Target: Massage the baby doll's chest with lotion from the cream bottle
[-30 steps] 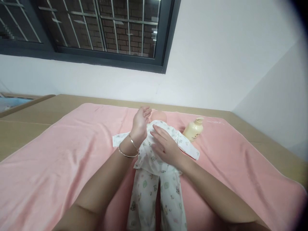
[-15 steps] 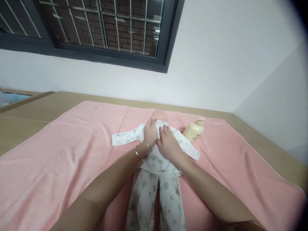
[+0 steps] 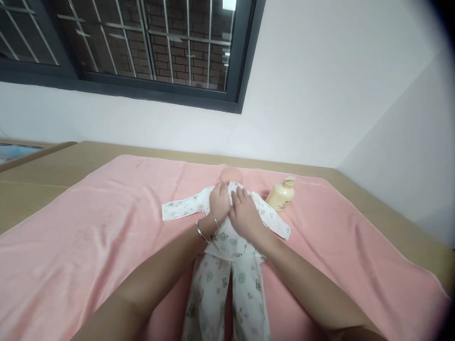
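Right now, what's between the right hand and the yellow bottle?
In the head view, a patterned white sleeve lies between the right hand and the bottle.

Interior light moderate, cool, fairly even; white wall (image 3: 291, 94) pale, its right-hand return greyer. Window glass (image 3: 188, 57) dark, with a hard white glare patch at its top right and smaller glints below. Pink cloth (image 3: 121, 213): soft sheen at left, shallow shadows in the folds, deeper rose tone near the forearms. Darkest strip on the bed lies between the patterned trouser legs (image 3: 209, 293). Small shadow left of the yellow bottle (image 3: 281, 195); its lettering too small to read. Left hand (image 3: 220, 201) and right hand (image 3: 247, 213) slightly soft, finger edges smeared. Wide-angle stretch toward margins; black vignetting at both right corners.
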A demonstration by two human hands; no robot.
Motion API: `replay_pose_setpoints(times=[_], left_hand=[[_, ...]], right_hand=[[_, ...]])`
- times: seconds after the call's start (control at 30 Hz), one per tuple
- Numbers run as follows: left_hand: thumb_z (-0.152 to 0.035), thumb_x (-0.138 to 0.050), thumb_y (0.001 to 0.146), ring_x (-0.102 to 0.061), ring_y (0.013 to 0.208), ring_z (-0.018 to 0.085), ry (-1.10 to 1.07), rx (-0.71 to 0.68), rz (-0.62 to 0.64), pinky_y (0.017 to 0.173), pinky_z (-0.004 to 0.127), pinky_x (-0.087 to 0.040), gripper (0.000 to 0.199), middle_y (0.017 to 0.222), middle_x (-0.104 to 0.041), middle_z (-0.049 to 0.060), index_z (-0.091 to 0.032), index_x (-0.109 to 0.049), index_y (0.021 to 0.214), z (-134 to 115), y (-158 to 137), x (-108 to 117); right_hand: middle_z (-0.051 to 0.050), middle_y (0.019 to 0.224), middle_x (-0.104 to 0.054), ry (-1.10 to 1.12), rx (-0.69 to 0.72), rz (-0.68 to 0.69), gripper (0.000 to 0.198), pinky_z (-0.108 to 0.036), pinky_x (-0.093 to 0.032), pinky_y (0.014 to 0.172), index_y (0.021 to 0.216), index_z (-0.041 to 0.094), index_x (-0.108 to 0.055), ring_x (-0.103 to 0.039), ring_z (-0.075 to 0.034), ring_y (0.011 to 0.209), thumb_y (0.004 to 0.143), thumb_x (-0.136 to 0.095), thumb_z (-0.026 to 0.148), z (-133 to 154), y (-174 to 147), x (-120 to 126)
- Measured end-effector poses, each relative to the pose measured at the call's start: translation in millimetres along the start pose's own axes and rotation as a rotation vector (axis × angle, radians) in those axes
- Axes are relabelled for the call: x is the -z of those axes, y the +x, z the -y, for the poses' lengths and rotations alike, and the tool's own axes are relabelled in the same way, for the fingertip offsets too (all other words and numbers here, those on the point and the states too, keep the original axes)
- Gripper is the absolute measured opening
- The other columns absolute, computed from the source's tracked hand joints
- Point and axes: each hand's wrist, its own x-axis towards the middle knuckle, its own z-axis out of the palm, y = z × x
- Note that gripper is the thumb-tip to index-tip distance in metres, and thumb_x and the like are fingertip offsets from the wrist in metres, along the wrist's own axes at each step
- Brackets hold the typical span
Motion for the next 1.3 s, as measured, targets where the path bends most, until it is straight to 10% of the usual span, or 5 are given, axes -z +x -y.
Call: replay_pose_setpoints(times=[0.17, 0.4, 0.83, 1.17, 1.3], left_hand=[[-0.034, -0.035, 0.095, -0.065, 0.102, 0.021, 0.079, -0.073, 0.050, 0.096, 0.037, -0.047, 0.033, 0.105, -0.071, 0.009, -0.019, -0.065, 0.096, 3, -1, 2], [-0.034, -0.033, 0.098, -0.064, 0.101, 0.020, 0.134, -0.258, 0.142, 0.095, 0.037, -0.048, 0.034, 0.105, -0.070, 0.008, -0.020, -0.064, 0.098, 7, -3, 5], [-0.012, -0.036, 0.088, -0.045, 0.135, 0.022, 0.381, -0.416, 0.214, 0.116, 0.047, -0.035, 0.042, 0.141, -0.053, 0.012, -0.017, -0.058, 0.123, 23, -9, 19], [-0.011, -0.036, 0.087, -0.059, 0.109, 0.024, 0.515, -0.540, 0.307, 0.103, 0.045, -0.046, 0.039, 0.114, -0.064, 0.013, -0.015, -0.058, 0.119, 6, -23, 27], [-0.018, -0.043, 0.087, -0.055, 0.112, 0.026, 0.563, -0.463, 0.286, 0.103, 0.045, -0.044, 0.035, 0.116, -0.063, 0.013, -0.014, -0.058, 0.119, 16, 3, 33]], right_hand=[[-0.007, 0.156, -0.035, 0.092, 0.326, 0.022, 0.054, -0.055, -0.010, 0.119, 0.145, 0.021, -0.043, -0.018, -0.026, 0.148, 0.091, -0.041, 0.018, 3, 1, 6], [-0.006, 0.149, -0.045, 0.238, 0.425, -0.075, 0.045, -0.052, -0.021, 0.118, 0.143, 0.026, -0.046, -0.032, -0.021, 0.143, 0.098, -0.038, 0.030, -43, 22, 0], [-0.027, 0.143, -0.047, -0.102, -0.058, -0.067, 0.061, -0.057, -0.024, 0.115, 0.138, 0.000, -0.047, -0.037, -0.034, 0.140, 0.100, -0.027, 0.043, -32, -2, -2], [-0.013, 0.143, -0.052, 0.151, 0.357, -0.129, 0.048, -0.047, -0.032, 0.117, 0.136, 0.013, -0.054, -0.043, -0.024, 0.137, 0.091, -0.038, 0.017, -11, -8, 6], [-0.009, 0.143, -0.053, 0.226, 0.244, -0.118, 0.044, -0.046, -0.028, 0.117, 0.133, 0.018, -0.057, -0.044, -0.021, 0.136, 0.098, -0.034, 0.028, -31, 14, 2]])
